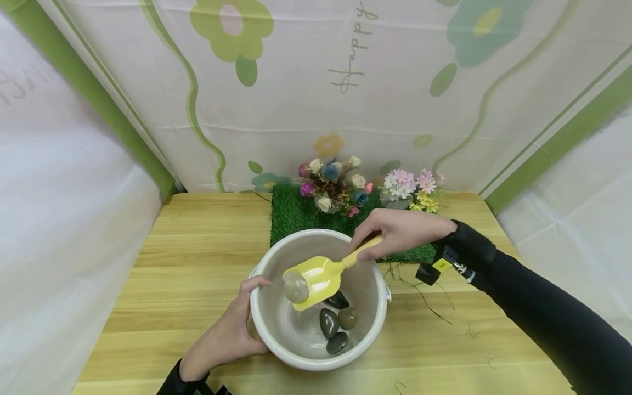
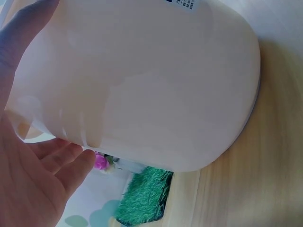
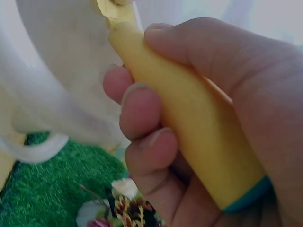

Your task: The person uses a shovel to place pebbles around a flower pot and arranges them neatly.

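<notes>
Surface (image 1: 197,263): wooden, bearing a bucket (image 1: 321,364), a mat (image 1: 291,215) and flowers (image 1: 333,189).
Scoop (image 1: 325,274): at the bucket's mouth, carrying a stone (image 1: 296,287) (pale, rounded).
Right hand (image 1: 395,230): fingers wrapped round the scoop's handle.
Left hand (image 1: 232,326): fingers and thumb holding the bucket's side.
Bucket: four darker stones (image 1: 328,323) inside.

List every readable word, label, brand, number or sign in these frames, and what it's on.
"Happy": lettering, turned sideways, on the back curtain.
Unreadable: faint partial lettering on the left curtain.
Unreadable: sticker on the bucket, cut off by the frame and too small.
Unreadable: yellow label on the right-wrist device, too small.
No brand or number is legible.
</notes>
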`<state>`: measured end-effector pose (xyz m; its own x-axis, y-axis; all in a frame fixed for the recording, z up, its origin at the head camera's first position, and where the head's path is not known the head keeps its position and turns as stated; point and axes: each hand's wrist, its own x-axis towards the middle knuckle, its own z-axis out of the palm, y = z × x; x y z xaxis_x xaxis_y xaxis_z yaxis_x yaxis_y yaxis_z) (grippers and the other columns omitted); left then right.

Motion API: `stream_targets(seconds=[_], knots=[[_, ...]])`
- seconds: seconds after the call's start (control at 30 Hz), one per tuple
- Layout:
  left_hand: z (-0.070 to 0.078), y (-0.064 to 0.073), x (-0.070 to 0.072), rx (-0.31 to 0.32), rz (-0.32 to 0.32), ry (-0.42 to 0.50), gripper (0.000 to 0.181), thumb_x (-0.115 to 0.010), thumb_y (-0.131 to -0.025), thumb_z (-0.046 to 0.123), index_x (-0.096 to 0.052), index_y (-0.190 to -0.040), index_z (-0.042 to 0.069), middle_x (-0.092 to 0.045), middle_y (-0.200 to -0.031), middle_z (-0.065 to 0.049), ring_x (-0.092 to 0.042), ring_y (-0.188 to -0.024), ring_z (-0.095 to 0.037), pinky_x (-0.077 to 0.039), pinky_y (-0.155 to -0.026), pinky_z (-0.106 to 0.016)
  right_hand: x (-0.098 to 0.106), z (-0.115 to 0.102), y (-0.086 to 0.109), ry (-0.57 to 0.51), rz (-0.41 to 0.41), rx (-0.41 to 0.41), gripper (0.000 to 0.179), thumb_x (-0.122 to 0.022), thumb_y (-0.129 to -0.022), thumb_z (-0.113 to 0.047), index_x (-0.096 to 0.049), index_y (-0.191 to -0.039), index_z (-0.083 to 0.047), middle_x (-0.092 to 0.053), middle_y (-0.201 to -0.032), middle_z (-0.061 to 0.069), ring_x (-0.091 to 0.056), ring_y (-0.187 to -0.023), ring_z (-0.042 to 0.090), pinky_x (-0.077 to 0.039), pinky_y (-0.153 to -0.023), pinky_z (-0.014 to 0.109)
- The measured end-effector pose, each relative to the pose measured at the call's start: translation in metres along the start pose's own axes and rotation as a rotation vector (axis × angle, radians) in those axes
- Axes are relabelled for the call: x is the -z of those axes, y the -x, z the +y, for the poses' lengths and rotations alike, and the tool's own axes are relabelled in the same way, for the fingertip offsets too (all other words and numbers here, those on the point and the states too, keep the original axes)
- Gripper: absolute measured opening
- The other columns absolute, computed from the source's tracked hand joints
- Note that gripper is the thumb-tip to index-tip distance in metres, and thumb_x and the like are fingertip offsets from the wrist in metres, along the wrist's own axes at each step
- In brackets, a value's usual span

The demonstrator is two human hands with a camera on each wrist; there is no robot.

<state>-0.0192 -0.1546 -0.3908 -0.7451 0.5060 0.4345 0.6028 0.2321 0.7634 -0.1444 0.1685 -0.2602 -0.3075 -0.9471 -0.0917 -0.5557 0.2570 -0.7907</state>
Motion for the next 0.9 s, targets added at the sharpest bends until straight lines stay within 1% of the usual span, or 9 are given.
stream_targets(seconds=[0.2,0.23,0.37,0.47,0.6,0.67,0.73,0.87,0.9], knots=[[-0.002,0.001,0.0,-0.003,0.004,0.007,0.092,-0.086,-0.056,0.017,-0.028,-0.125,0.001,-0.028,-0.141,-0.026,-0.044,-0.115,-0.035,-0.049,-0.082,-0.041,0.009,0.02,0.021,0.069,0.083,-0.013,0.023,-0.058,-0.09,-0.011,-0.065,-0.112,-0.016,-0.065,-0.105,-0.004,-0.058,-0.085,0.011,-0.047,-0.067,0.03],[-0.002,0.001,-0.001,-0.001,0.003,0.011,0.092,-0.086,-0.056,0.017,-0.028,-0.125,0.001,-0.027,-0.141,-0.026,-0.043,-0.116,-0.035,-0.049,-0.083,-0.041,0.011,0.025,0.024,0.08,0.095,-0.02,0.023,-0.058,-0.09,-0.012,-0.065,-0.112,-0.017,-0.065,-0.103,-0.005,-0.057,-0.08,0.011,-0.046,-0.064,0.03],[-0.002,0.0,-0.001,-0.001,0.001,0.019,0.092,-0.086,-0.057,0.018,-0.028,-0.126,0.005,-0.023,-0.143,-0.025,-0.041,-0.118,-0.038,-0.048,-0.083,-0.044,0.017,0.039,0.04,0.108,0.144,-0.079,0.024,-0.058,-0.091,-0.018,-0.064,-0.113,-0.022,-0.064,-0.101,-0.008,-0.053,-0.07,0.011,-0.044,-0.057,0.03],[-0.002,0.0,-0.001,-0.002,0.001,0.024,0.091,-0.086,-0.058,0.019,-0.028,-0.127,0.006,-0.021,-0.144,-0.025,-0.038,-0.12,-0.04,-0.048,-0.083,-0.047,0.021,0.045,0.051,0.131,0.178,-0.121,0.025,-0.059,-0.091,-0.02,-0.064,-0.114,-0.025,-0.064,-0.103,-0.009,-0.053,-0.069,0.011,-0.044,-0.055,0.03],[-0.001,-0.001,-0.001,-0.008,0.004,0.025,0.089,-0.086,-0.059,0.021,-0.029,-0.127,0.006,-0.021,-0.144,-0.025,-0.036,-0.121,-0.042,-0.047,-0.084,-0.047,0.025,0.052,0.065,0.158,0.216,-0.128,0.026,-0.059,-0.09,-0.017,-0.064,-0.115,-0.024,-0.064,-0.097,-0.008,-0.05,-0.063,0.008,-0.044,-0.05,0.027],[-0.001,-0.001,-0.001,-0.011,0.004,0.026,0.089,-0.086,-0.059,0.021,-0.029,-0.126,0.006,-0.021,-0.144,-0.026,-0.035,-0.121,-0.043,-0.047,-0.085,-0.048,0.027,0.057,0.072,0.154,0.236,-0.133,0.027,-0.059,-0.09,-0.014,-0.064,-0.115,-0.023,-0.063,-0.089,-0.007,-0.045,-0.055,0.008,-0.042,-0.046,0.026],[-0.001,-0.001,-0.001,-0.015,0.004,0.025,0.089,-0.086,-0.059,0.02,-0.029,-0.126,0.006,-0.022,-0.144,-0.026,-0.035,-0.121,-0.044,-0.046,-0.086,-0.049,0.028,0.059,0.079,0.147,0.257,-0.193,0.027,-0.058,-0.09,-0.015,-0.064,-0.115,-0.023,-0.063,-0.083,-0.006,-0.045,-0.053,0.009,-0.042,-0.044,0.026],[-0.002,-0.002,-0.001,-0.019,0.004,0.013,0.09,-0.086,-0.058,0.02,-0.028,-0.125,0.006,-0.023,-0.143,-0.027,-0.035,-0.121,-0.044,-0.045,-0.087,-0.049,0.029,0.068,0.096,0.134,0.305,-0.298,0.025,-0.057,-0.091,-0.019,-0.063,-0.115,-0.027,-0.059,-0.072,-0.006,-0.048,-0.054,0.011,-0.043,-0.047,0.028],[-0.002,-0.002,-0.001,-0.017,0.004,0.012,0.09,-0.086,-0.058,0.02,-0.028,-0.126,0.006,-0.023,-0.143,-0.027,-0.035,-0.121,-0.043,-0.045,-0.087,-0.049,0.029,0.069,0.099,0.135,0.317,-0.312,0.025,-0.057,-0.091,-0.02,-0.063,-0.115,-0.027,-0.06,-0.073,-0.006,-0.049,-0.056,0.012,-0.044,-0.049,0.028]])
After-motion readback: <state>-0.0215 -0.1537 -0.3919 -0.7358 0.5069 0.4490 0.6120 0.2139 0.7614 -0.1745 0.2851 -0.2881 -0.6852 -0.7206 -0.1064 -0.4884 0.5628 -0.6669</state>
